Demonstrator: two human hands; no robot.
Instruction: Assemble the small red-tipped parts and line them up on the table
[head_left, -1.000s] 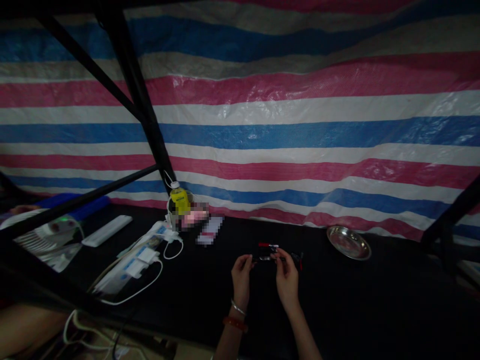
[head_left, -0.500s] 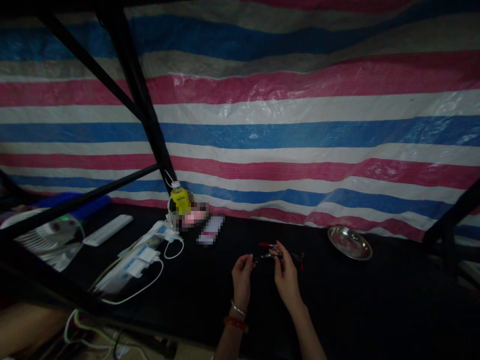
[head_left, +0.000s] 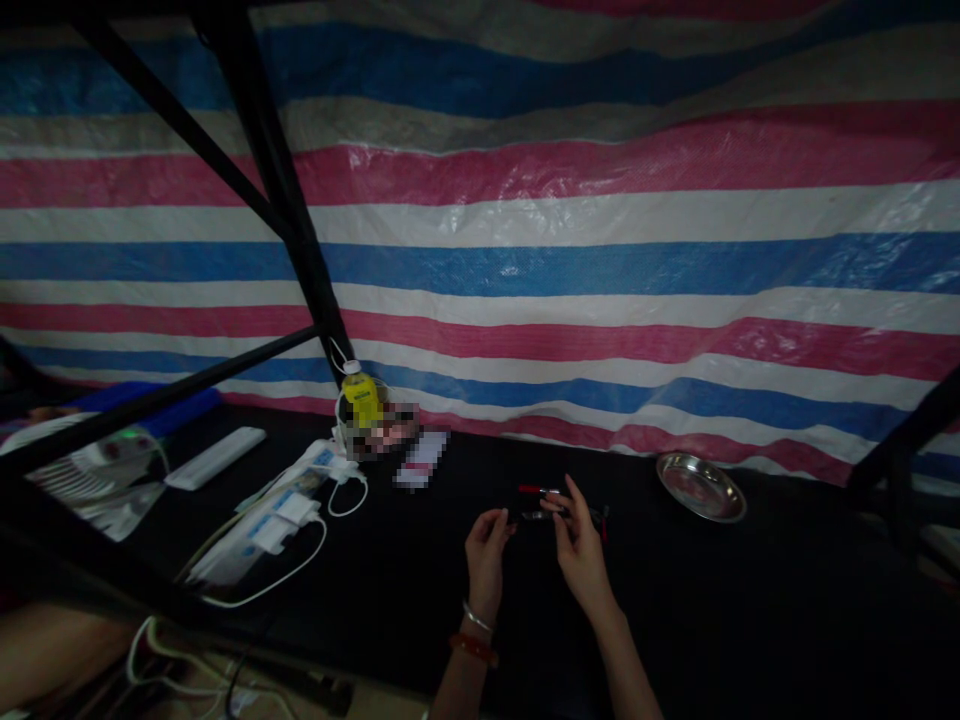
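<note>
My left hand [head_left: 486,562] is closed in a pinch at the left end of a small slender dark thing with a silvery middle [head_left: 535,516]. Its exact kind is too dark and small to tell. At its other end, the thumb and bent fingers of my right hand [head_left: 585,560] close around it, with the index finger lifted. Just behind the fingers lies a thin red-handled tool [head_left: 534,490], partly covered by my right hand. Right of that hand, another small dark and red tool [head_left: 604,525] rests on the black tabletop [head_left: 750,600].
A shiny round metal dish [head_left: 701,487] stands at back right. To the left are a yellow bottle [head_left: 363,398], a white-and-pink packet [head_left: 422,460], a power strip [head_left: 255,530] with white cables, a long white box [head_left: 216,458] and a fan [head_left: 82,465]. Black frame bars [head_left: 277,190] cross the left side.
My right hand has shifted slightly right, and its index finger has lifted away from the slender thing. My left hand has barely moved.
</note>
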